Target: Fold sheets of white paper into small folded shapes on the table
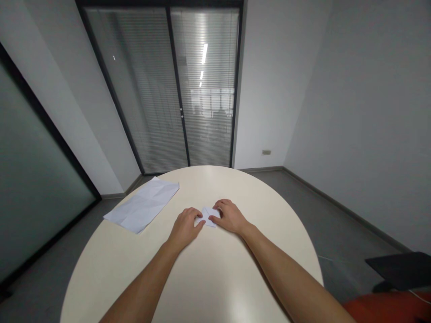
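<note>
A small piece of folded white paper (pixel 209 217) lies on the round cream table (pixel 215 273), with crease lines on its upper face. My left hand (pixel 186 226) is at its left side, with the thumb on the near edge and the curled fingers on the far edge. My right hand (pixel 230 216) grips the right side, its thumb and index finger bent around the corner. Part of the paper is hidden beneath the fingers of both hands.
A larger creased white sheet (pixel 143 205) lies at the table's left side, reaching its edge. Beyond the table are a glass partition with blinds (pixel 208 130) and a wall socket (pixel 266 152). A black flat object (pixel 400 269) and something red (pixel 387 308) are at lower right.
</note>
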Action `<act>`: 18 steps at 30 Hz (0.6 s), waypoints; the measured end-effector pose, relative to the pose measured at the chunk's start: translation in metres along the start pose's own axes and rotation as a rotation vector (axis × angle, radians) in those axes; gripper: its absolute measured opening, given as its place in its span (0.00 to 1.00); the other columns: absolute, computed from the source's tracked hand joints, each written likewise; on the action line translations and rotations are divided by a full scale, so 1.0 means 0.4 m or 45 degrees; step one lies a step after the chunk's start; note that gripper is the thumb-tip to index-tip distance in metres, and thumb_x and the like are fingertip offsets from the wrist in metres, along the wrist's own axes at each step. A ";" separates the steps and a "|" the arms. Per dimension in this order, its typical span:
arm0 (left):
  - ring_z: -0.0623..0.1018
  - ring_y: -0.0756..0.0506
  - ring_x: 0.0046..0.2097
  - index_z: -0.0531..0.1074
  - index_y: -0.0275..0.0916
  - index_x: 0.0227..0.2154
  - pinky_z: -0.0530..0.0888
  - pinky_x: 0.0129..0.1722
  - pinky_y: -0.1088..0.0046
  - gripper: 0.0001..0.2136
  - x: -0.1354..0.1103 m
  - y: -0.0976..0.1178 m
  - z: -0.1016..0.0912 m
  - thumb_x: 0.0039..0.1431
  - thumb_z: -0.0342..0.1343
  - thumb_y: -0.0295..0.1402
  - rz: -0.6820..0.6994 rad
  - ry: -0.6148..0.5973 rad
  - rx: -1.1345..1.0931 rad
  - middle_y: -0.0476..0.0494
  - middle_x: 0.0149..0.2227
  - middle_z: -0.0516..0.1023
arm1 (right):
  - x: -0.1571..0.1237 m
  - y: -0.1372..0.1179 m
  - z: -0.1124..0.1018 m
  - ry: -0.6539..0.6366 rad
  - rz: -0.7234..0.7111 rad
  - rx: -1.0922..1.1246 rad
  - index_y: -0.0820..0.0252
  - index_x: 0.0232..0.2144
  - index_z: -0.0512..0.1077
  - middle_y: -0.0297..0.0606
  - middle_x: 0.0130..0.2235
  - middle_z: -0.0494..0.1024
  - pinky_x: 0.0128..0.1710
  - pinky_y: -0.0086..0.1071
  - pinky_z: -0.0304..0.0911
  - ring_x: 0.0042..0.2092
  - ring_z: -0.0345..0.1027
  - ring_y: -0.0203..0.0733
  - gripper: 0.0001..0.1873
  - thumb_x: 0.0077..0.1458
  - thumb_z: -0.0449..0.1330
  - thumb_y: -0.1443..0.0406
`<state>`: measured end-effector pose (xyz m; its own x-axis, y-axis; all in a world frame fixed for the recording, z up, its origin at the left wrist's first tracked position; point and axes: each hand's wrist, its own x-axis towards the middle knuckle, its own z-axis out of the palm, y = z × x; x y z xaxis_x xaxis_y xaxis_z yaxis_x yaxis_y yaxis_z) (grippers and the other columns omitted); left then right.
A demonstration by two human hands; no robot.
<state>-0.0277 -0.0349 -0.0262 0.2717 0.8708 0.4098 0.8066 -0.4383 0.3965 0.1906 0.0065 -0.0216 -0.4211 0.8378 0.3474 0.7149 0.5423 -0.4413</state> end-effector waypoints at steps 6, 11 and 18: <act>0.76 0.41 0.47 0.75 0.40 0.41 0.72 0.50 0.62 0.06 0.001 -0.005 0.007 0.61 0.60 0.32 -0.005 0.011 -0.007 0.42 0.44 0.80 | 0.002 -0.019 -0.005 -0.005 0.057 -0.036 0.60 0.39 0.78 0.45 0.44 0.78 0.50 0.39 0.61 0.48 0.69 0.49 0.19 0.52 0.70 0.53; 0.76 0.39 0.49 0.75 0.39 0.45 0.72 0.53 0.60 0.10 0.001 -0.009 0.013 0.61 0.60 0.33 -0.016 0.019 -0.007 0.40 0.46 0.80 | 0.005 -0.020 -0.004 0.004 0.132 0.090 0.61 0.39 0.77 0.43 0.42 0.79 0.44 0.35 0.62 0.45 0.70 0.47 0.20 0.47 0.73 0.56; 0.76 0.38 0.51 0.75 0.39 0.49 0.72 0.53 0.58 0.14 -0.003 -0.021 0.021 0.61 0.60 0.35 -0.011 0.033 -0.032 0.39 0.48 0.80 | 0.009 -0.003 0.011 -0.029 0.220 0.450 0.58 0.44 0.73 0.34 0.35 0.78 0.31 0.30 0.58 0.32 0.67 0.38 0.21 0.47 0.72 0.63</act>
<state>-0.0302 -0.0303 -0.0367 0.2508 0.8688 0.4269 0.7954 -0.4364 0.4207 0.1859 0.0091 -0.0236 -0.3264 0.9178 0.2263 0.5417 0.3778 -0.7509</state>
